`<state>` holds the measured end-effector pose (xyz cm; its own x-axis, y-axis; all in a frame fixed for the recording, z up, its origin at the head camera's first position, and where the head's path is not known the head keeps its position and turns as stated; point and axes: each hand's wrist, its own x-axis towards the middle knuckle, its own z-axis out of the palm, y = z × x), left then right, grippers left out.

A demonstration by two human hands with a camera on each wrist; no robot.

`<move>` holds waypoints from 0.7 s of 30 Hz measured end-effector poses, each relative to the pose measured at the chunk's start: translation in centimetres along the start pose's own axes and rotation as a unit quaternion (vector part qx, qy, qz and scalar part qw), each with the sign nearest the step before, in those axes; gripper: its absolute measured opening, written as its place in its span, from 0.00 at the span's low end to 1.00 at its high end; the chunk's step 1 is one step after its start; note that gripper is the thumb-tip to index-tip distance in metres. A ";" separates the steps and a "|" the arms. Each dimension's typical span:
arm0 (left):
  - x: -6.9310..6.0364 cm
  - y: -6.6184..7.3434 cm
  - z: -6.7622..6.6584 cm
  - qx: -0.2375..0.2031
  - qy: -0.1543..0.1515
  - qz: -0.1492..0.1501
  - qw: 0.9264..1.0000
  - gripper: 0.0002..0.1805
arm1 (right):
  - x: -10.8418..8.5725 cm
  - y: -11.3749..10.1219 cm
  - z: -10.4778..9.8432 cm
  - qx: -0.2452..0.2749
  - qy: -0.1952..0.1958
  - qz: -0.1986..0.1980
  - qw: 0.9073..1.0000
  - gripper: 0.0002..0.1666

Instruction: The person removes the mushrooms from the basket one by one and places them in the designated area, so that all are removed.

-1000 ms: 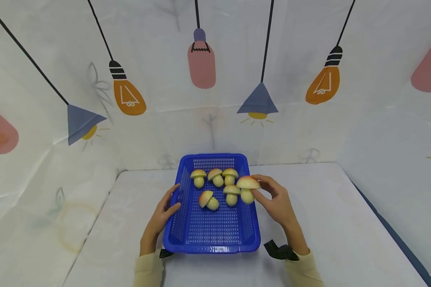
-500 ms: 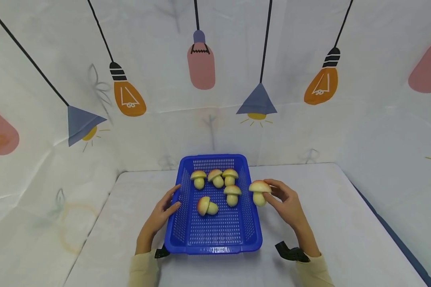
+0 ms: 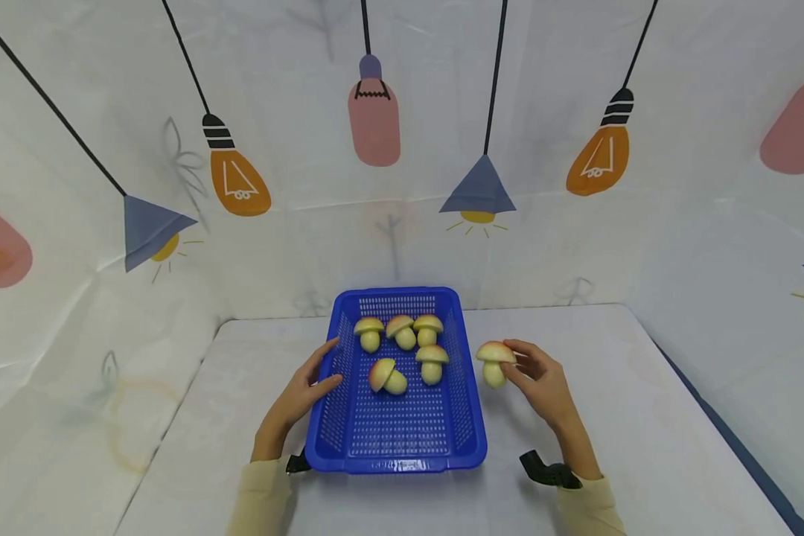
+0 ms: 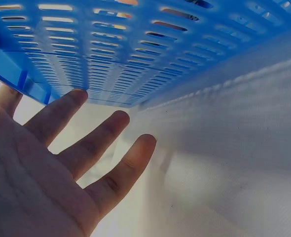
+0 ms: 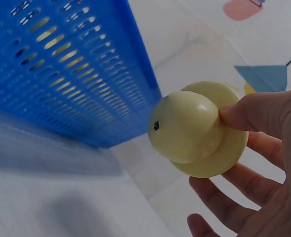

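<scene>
In the head view, my right hand [image 3: 541, 383] pinches a toy mushroom [image 3: 494, 364] with a reddish-yellow cap, just right of the blue basket [image 3: 397, 467]. The right wrist view shows the thumb and fingers at the mushroom's cap, its rounded stem [image 5: 182, 126] facing the camera with a dark spot at the end. My left hand [image 3: 303, 391] rests at the basket's left rim. In the left wrist view its fingers [image 4: 130, 160] are extended beside the slotted basket wall [image 4: 96, 49]. Several similar mushrooms lie in the basket, one of them [image 3: 388, 377] tilted on its side.
The basket stands on a white-covered table [image 3: 643, 417]. Behind it rises a pale wall sheet [image 3: 543, 260] printed with lamps and bulbs. Black straps [image 3: 551, 470] are at both wrists.
My right hand has carried the mushroom rightward and slightly down, from over the basket's right rim to beside it. The tilted mushroom inside rocked a little. My left hand stays at the rim.
</scene>
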<state>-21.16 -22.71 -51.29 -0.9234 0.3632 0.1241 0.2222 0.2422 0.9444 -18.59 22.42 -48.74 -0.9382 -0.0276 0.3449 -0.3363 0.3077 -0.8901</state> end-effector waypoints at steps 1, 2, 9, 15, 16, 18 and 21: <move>0.0 0.1 -0.1 -0.001 -0.002 -0.001 1.000 0.39 | 0.0 0.2 0.0 -0.003 -0.001 0.005 1.000 0.23; 0.0 0.1 -0.1 -0.002 -0.003 -0.001 1.000 0.39 | -0.1 0.4 -0.1 -0.006 -0.002 0.011 1.000 0.23; 0.0 0.1 -0.1 -0.007 -0.005 -0.014 1.000 0.39 | -0.8 2.1 0.0 -0.015 -0.022 0.056 0.998 0.25; 0.2 0.2 0.1 -0.032 -0.014 -0.040 0.999 0.39 | -1.3 3.5 0.1 -0.034 -0.031 0.061 0.997 0.25; 0.3 0.3 0.1 -0.034 -0.015 -0.042 0.998 0.39 | -1.3 3.7 0.2 -0.034 -0.032 0.059 0.997 0.25; 0.4 0.4 0.1 -0.033 -0.016 -0.044 0.998 0.39 | -1.3 4.0 0.2 -0.038 -0.034 0.056 0.997 0.24; 0.4 0.4 0.0 -0.037 -0.021 -0.042 0.998 0.40 | -1.4 4.5 0.4 -0.041 -0.037 0.060 0.997 0.24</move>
<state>-21.41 -22.47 -50.86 -0.9236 0.3820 0.0312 0.1187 0.2076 0.9710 -18.85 23.47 -53.29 -0.9757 -0.0560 0.2117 -0.2166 0.3889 -0.8955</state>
